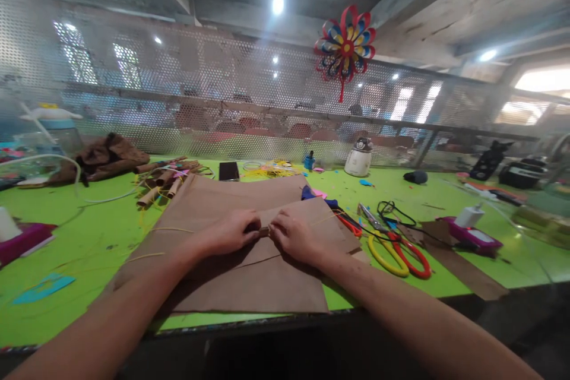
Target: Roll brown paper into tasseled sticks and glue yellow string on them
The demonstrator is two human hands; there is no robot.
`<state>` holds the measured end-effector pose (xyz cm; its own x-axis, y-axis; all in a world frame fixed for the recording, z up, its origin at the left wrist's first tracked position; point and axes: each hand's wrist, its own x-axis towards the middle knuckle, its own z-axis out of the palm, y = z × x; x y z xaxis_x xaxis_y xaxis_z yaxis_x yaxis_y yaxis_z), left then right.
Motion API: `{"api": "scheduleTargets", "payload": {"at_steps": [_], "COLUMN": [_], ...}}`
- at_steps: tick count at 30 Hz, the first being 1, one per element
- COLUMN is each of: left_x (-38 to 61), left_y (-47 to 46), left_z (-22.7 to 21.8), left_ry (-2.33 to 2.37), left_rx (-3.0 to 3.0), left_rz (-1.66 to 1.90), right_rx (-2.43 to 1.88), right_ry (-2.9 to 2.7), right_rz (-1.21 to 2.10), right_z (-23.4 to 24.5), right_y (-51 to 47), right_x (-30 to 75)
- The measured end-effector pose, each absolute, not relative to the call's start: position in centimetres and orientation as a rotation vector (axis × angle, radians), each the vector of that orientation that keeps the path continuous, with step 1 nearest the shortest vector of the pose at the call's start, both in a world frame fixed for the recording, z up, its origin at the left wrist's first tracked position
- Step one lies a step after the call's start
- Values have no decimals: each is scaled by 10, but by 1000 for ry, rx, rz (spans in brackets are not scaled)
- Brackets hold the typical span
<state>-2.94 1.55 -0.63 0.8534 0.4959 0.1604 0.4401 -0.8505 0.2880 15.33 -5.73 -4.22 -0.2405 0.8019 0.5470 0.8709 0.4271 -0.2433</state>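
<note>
Large sheets of brown paper (249, 273) lie on the green table (89, 237) in front of me. My left hand (234, 231) and my right hand (294, 236) rest on the top sheet, fingers curled. Between their fingertips both pinch a small rolled piece of brown paper (264, 231). A thin yellow strand (169, 230) runs across the paper on the left.
Several brown paper rolls (160, 184) lie at the back left by a brown cloth (107, 157). Yellow and red scissors (396, 249), a black cable (396, 214) and brown strips (463, 267) lie right. A phone (228, 171), a white pot (358, 160) and a hanging paper pinwheel (345, 44) stand beyond.
</note>
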Motion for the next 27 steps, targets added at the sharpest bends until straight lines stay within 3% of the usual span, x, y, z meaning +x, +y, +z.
{"api": "scheduleTargets", "payload": {"at_steps": [5, 16, 27], "left_x": [-30, -32, -32], "left_y": [12, 11, 3], "left_z": [-3, 0, 6], "left_ry": [756, 800, 811], "left_rx": [2742, 2715, 2735], "left_rz": [273, 228, 208], "right_rx": [-1499, -2345, -2202], "right_ry": [-2011, -1670, -1831], "right_rz": [-280, -295, -77], "right_z": [-26, 6, 2], "right_y": [-52, -62, -66], "right_x": [163, 252, 252]}}
